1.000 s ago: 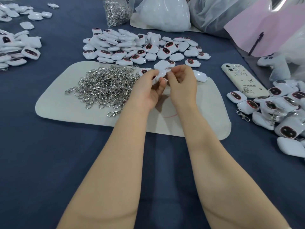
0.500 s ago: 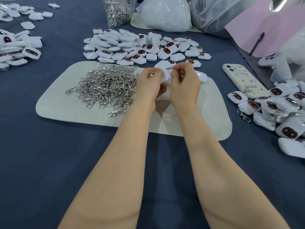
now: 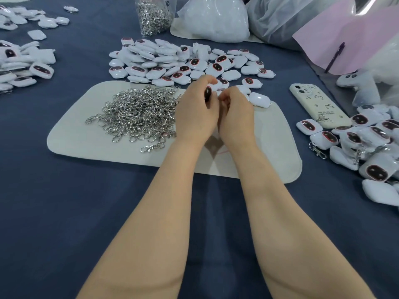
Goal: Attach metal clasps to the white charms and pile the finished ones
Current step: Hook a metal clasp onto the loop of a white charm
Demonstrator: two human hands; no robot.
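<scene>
1. first, at the fingers: the left hand [image 3: 195, 114] grips one white charm [image 3: 208, 94] between the thumb and curled fingers, its dark face just showing past the knuckles. a hold on the body, not the edge, should leave the charm's small loop free.
2. the right hand [image 3: 235, 111] has its fingers curled in tight, touching the left hand beside the charm. the knuckles hide whether they pinch a clasp, so that cannot be told.
3. this looks like the hooking step. it probably goes best with the charm held steady in the left fingers while the right fingers alone turn the ring onto the loop, low over the mat [image 3: 269, 152], so a slipped part lands close.
4. just left of the left fingers lies the heap of metal clasps [image 3: 138, 113], badly tangled. lifting the next one by its hook end should keep others from trailing along.
5. just beyond the fingertips sits the pile of bare charms [image 3: 172, 61]. one loose charm [image 3: 259, 99] lies just right of the right fingers.
6. well to the right of the right hand, past the phone [image 3: 317, 104], is the finished pile [image 3: 371, 143], with clasps showing. the charm in hand likely belongs there once it is hooked.
</scene>
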